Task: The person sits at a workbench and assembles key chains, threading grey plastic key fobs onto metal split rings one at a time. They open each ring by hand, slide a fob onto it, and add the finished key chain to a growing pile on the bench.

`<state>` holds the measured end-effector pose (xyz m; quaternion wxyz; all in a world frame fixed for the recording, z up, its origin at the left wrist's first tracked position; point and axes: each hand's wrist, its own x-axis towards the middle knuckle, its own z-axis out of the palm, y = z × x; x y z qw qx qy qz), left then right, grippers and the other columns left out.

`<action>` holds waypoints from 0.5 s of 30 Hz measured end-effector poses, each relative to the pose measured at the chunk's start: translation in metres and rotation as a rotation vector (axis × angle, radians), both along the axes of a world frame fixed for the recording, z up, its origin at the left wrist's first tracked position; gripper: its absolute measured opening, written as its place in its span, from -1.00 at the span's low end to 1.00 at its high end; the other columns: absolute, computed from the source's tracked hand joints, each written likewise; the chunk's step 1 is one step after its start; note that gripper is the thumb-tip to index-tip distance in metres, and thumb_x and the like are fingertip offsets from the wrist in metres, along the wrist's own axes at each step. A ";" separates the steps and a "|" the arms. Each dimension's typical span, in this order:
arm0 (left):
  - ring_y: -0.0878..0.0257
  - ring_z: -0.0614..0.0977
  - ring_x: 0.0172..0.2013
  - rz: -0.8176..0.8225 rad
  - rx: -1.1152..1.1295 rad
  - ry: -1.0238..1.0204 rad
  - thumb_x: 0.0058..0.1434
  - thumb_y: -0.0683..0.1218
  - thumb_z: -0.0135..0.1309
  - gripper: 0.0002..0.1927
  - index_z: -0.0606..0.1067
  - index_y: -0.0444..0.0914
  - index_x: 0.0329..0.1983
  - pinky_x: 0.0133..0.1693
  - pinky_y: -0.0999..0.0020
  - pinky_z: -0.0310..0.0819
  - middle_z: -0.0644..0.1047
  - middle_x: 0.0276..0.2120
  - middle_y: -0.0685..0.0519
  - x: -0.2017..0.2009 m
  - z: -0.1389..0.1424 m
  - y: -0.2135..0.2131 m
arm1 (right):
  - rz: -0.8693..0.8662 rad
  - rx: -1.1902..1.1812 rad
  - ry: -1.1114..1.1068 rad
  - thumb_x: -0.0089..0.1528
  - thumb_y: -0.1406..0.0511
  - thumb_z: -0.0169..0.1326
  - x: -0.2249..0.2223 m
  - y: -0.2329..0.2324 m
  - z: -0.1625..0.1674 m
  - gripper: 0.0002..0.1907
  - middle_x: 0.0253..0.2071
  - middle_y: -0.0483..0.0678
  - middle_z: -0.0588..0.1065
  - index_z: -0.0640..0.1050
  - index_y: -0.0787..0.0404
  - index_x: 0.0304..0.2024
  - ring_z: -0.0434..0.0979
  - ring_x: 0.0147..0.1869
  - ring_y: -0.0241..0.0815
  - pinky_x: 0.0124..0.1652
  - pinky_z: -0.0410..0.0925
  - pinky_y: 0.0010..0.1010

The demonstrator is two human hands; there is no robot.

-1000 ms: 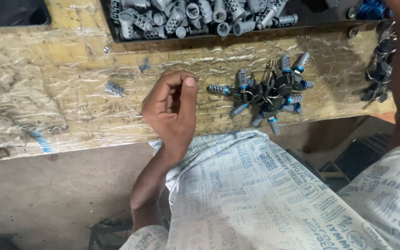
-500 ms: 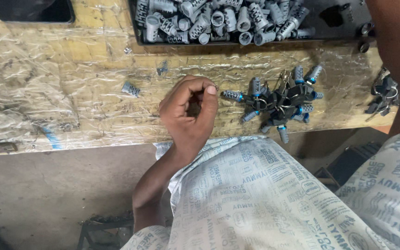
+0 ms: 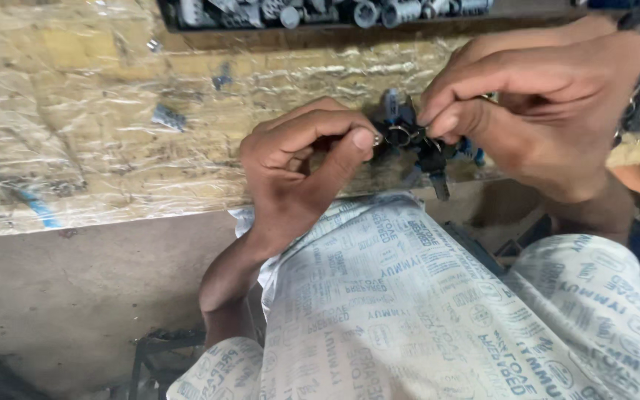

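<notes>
Both hands work at the bench (image 3: 98, 148): the left hand (image 3: 298, 167) pinches a wire clip (image 3: 398, 135); the right hand (image 3: 527, 111) grips a plug (image 3: 427, 152). Loose parts (image 3: 166, 117) and a full tray (image 3: 335, 18) wait.

Cluster of small dark parts (image 3: 420, 152): black and grey plugs with blue ends and thin wire clips, tangled together in a loose heap. It lies on the plastic-covered worktop (image 3: 98, 133) at its near edge, one dark piece pointing down over that edge. A small metal ring at its left side is pinched; individual pieces are too blurred to count.
</notes>
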<state>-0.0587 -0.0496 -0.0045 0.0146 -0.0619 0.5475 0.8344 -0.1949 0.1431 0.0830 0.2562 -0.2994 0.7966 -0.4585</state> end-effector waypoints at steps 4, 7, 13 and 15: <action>0.42 0.61 -0.35 -0.064 -0.162 0.104 0.48 -0.28 0.23 -0.98 0.61 -0.36 -0.08 -0.34 0.58 0.47 0.64 -0.29 0.02 -0.001 0.011 0.010 | -0.167 -0.139 -0.170 0.40 0.47 0.20 0.047 0.035 -0.028 -0.94 -0.28 0.09 0.59 0.62 0.43 -0.15 0.61 -0.33 -0.29 -0.32 0.50 -0.58; 0.41 0.64 -0.34 -0.046 -0.247 0.120 0.47 -0.27 0.24 -0.96 0.62 -0.34 -0.06 -0.33 0.58 0.49 0.65 -0.29 0.02 0.000 0.018 0.017 | -0.344 -0.193 -0.312 0.39 0.47 0.21 0.067 0.045 -0.038 -0.94 -0.26 0.07 0.60 0.62 0.42 -0.17 0.60 -0.35 -0.33 -0.35 0.49 -0.60; 0.41 0.65 -0.32 -0.016 -0.291 0.103 0.48 -0.27 0.25 -0.98 0.62 -0.33 -0.09 -0.30 0.57 0.51 0.64 -0.29 0.04 0.007 0.024 0.026 | -0.419 -0.216 -0.361 0.38 0.48 0.22 0.073 0.035 -0.029 -0.93 -0.26 0.06 0.60 0.62 0.44 -0.19 0.60 -0.35 -0.34 -0.34 0.49 -0.62; 0.41 0.65 -0.32 -0.006 -0.335 0.105 0.48 -0.27 0.25 -0.98 0.62 -0.33 -0.09 -0.30 0.57 0.51 0.64 -0.28 0.04 0.009 0.024 0.028 | -0.418 -0.211 -0.339 0.37 0.48 0.23 0.074 0.036 -0.030 -0.93 -0.28 0.05 0.60 0.62 0.44 -0.19 0.59 -0.36 -0.35 -0.35 0.48 -0.63</action>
